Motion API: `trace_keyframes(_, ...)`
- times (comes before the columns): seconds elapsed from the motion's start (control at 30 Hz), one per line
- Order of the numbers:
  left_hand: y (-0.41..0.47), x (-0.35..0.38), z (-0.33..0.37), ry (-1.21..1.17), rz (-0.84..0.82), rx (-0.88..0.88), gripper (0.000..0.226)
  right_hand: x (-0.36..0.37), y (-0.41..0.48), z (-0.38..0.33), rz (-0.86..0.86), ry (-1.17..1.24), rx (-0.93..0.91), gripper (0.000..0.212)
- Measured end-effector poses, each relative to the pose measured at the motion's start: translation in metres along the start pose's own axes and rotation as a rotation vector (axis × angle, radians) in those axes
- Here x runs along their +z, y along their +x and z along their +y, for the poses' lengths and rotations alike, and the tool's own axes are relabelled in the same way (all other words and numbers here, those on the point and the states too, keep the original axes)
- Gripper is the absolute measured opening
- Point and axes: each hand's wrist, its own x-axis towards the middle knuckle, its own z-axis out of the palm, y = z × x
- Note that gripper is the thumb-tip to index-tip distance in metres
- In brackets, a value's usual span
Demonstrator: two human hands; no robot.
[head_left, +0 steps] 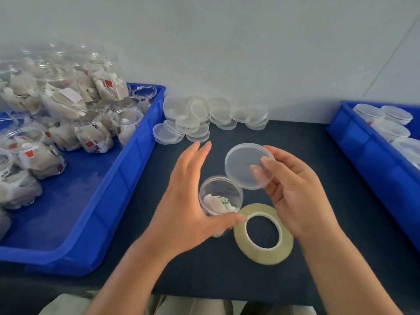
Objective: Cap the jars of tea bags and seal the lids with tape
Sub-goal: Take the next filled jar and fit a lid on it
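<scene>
Nearest, the tape roll (263, 256) lies flat and untouched on the dark worktop (318, 155), just beside the 1 open jar (220, 196) of tea bags standing at centre. The left hand (188, 201) steadies that jar: its thumb hooks round the near side, while the fingers reach almost straight past the far side, blurred. The right hand (295, 192) pinches a clear lid (243, 164) by its right edge, tilted, with its low edge at the jar's rim. Capping looks to be the step in hand. Next, the lid needs levelling over the mouth and pressing down, with taping to follow. Whether lid and rim touch is unclear. Beyond lie spare lids (204, 117). The left crate (141, 144) holds many uncapped jars and the right crate (354, 137) seemingly capped ones; the frame cuts off both.
</scene>
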Motion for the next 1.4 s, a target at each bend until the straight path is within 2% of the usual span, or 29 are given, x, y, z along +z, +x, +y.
trace_keyframes(0.1, 0.015, -0.009, 0.023, 0.306, -0.073, 0.114, 0.118, 0.011, -0.024, 0.006, -0.08, 0.006, 0.026, 0.035)
trace_keyframes(0.2, 0.019, -0.012, 0.027, 0.372, -0.111, 0.102, 0.102, 0.014, -0.036, 0.016, -0.103, -0.026, -0.018, 0.024)
trace_keyframes(0.27, 0.017, -0.014, 0.02, 0.331, -0.152, 0.052, 0.1, 0.006, -0.039, 0.03, -0.012, -0.225, -0.086, 0.032)
trace_keyframes(0.33, 0.015, -0.015, 0.012, 0.33, -0.205, -0.015, 0.1, -0.006, -0.04, 0.048, 0.042, -0.588, -0.093, 0.046)
trace_keyframes(0.4, 0.015, -0.015, 0.008, 0.344, -0.271, -0.074, 0.1, -0.011, -0.042, 0.062, -0.08, -0.899, 0.018, 0.065)
trace_keyframes(0.43, 0.017, -0.015, 0.008, 0.341, -0.303, -0.091, 0.099, -0.011, -0.043, 0.068, -0.143, -0.941, 0.049, 0.077)
trace_keyframes(0.53, 0.024, -0.014, 0.012, 0.356, -0.39, -0.093, 0.093, -0.003, -0.044, 0.087, -0.203, -0.855, -0.015, 0.088)
trace_keyframes(0.6, 0.031, -0.012, 0.019, 0.457, -0.467, -0.092, 0.091, 0.006, -0.044, 0.098, -0.127, -0.883, -0.063, 0.091)
trace_keyframes(0.7, 0.042, -0.007, 0.029, 0.641, -0.561, -0.088, 0.081, 0.012, -0.044, 0.107, -0.027, -0.928, -0.154, 0.085)
trace_keyframes(0.77, 0.047, -0.008, 0.033, 0.659, -0.627, -0.109, 0.075, 0.013, -0.046, 0.106, -0.026, -0.936, -0.201, 0.075)
trace_keyframes(0.87, 0.045, -0.012, 0.036, 0.597, -0.702, -0.097, 0.074, 0.015, -0.052, 0.103, -0.054, -0.891, -0.285, 0.065)
trace_keyframes(0.93, 0.038, -0.015, 0.042, 0.548, -0.61, -0.013, 0.076, 0.015, -0.056, 0.098, -0.069, -0.775, -0.297, 0.071)
trace_keyframes(1.0, 0.034, -0.019, 0.046, 0.38, -0.504, 0.125, 0.063, 0.011, -0.06, 0.094, -0.133, -0.599, -0.236, 0.082)
trace_keyframes(1.1, 0.03, -0.026, 0.044, 0.041, -0.586, 0.265, 0.032, 0.002, -0.07, 0.085, -0.304, -0.506, -0.163, 0.077)
trace_keyframes(1.17, 0.027, -0.033, 0.033, -0.041, -0.601, 0.281, 0.035, -0.001, -0.078, 0.083, -0.373, -0.472, -0.157, 0.076)
trace_keyframes(1.27, 0.016, -0.046, 0.014, -0.166, -0.43, 0.134, 0.077, -0.001, -0.091, 0.083, -0.323, -0.318, -0.154, 0.077)
trace_keyframes(1.33, 0.003, -0.052, 0.008, -0.44, -0.291, -0.051, 0.087, 0.002, -0.098, 0.083, -0.253, -0.292, -0.159, 0.075)
trace_keyframes(1.4, -0.016, -0.045, 0.012, -0.605, -0.193, -0.188, 0.094, 0.007, -0.103, 0.085, -0.176, -0.388, -0.206, 0.077)
